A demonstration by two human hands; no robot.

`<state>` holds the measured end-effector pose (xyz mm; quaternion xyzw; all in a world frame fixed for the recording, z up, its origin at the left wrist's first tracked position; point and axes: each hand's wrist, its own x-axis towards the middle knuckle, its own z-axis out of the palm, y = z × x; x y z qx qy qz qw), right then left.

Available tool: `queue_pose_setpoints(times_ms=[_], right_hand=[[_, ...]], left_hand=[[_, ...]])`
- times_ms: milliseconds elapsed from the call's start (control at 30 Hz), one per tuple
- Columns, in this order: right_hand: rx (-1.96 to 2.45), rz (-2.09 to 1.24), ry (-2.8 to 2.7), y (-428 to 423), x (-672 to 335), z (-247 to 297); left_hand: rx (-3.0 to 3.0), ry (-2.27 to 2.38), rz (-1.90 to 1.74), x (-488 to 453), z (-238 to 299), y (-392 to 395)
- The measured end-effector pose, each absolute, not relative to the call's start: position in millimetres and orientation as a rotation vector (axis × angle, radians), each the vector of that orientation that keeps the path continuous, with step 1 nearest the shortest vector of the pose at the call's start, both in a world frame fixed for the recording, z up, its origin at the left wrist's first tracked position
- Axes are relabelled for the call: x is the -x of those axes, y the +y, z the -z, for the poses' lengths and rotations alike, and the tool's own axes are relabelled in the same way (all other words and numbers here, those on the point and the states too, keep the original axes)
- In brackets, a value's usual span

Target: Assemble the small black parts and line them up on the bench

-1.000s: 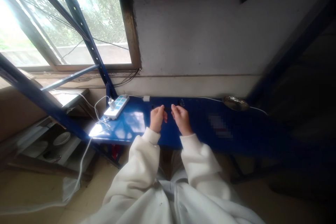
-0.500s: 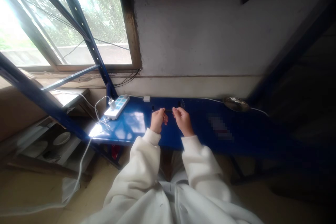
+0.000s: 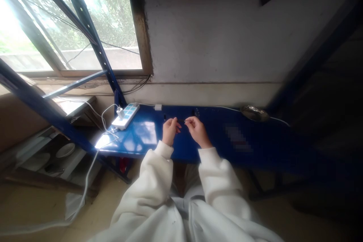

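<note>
My left hand (image 3: 169,130) and my right hand (image 3: 196,130) hover close together over the blue table (image 3: 215,140), both in white sleeves. Each hand pinches one end of a small dark thin object (image 3: 181,120) stretched between the fingertips. The object is too small to name. A few small dark bits (image 3: 195,112) lie on the table just beyond my hands.
A white power strip (image 3: 125,115) with a plugged charger and white cable lies at the table's left rear. A metal dish (image 3: 253,112) sits at the right rear. Blue frame bars cross the window at left. Bowls sit on a low shelf (image 3: 56,155) at left.
My hands have lifted slightly off the table and drawn apart a little, showing the thin dark object held between them.
</note>
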<state>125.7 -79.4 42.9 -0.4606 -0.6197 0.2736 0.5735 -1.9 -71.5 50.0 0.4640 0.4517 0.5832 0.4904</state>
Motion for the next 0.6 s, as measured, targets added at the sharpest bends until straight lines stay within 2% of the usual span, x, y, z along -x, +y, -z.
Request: queue_pose_setpoints(times_ms=[367, 600], right_hand=[[1.075, -0.665, -1.464, -76.6, -125.7, -40.7], [1.112, -0.734, -1.461, -75.9, -125.1, -36.9]], left_hand=[[-1.097, 1.132, -1.528, 4.6, -45.2, -66.8], [-1.114, 1.09, -1.472, 6.4, -45.5, -66.4]])
